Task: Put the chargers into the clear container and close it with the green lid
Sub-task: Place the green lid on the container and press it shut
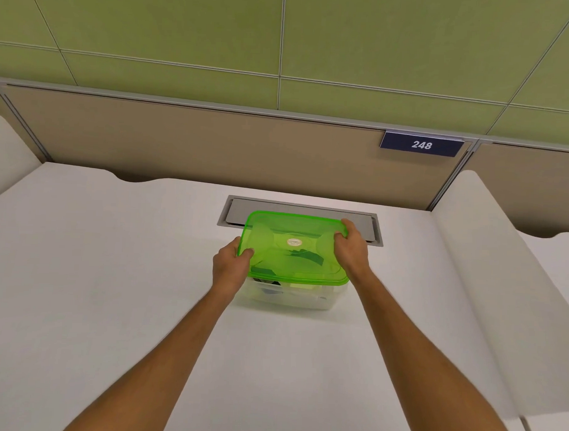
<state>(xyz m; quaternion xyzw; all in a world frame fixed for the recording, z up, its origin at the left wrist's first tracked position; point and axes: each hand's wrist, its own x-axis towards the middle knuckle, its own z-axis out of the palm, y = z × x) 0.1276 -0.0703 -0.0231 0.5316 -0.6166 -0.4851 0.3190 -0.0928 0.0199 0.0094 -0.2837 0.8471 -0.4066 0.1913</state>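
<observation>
A translucent green lid (pixel 295 248) lies on top of the clear container (pixel 290 294) in the middle of the white desk. My left hand (pixel 231 263) grips the lid's left edge and my right hand (pixel 351 246) grips its right edge. Dark and white chargers (pixel 302 255) show dimly through the lid and the container's front wall. The lid's front rim rests on the container's rim; whether the far edge is pressed down I cannot tell.
A grey cable hatch (pixel 370 226) is set into the desk just behind the container. A beige partition with a blue "248" sign (pixel 421 144) runs along the back. White side dividers (pixel 487 287) stand left and right.
</observation>
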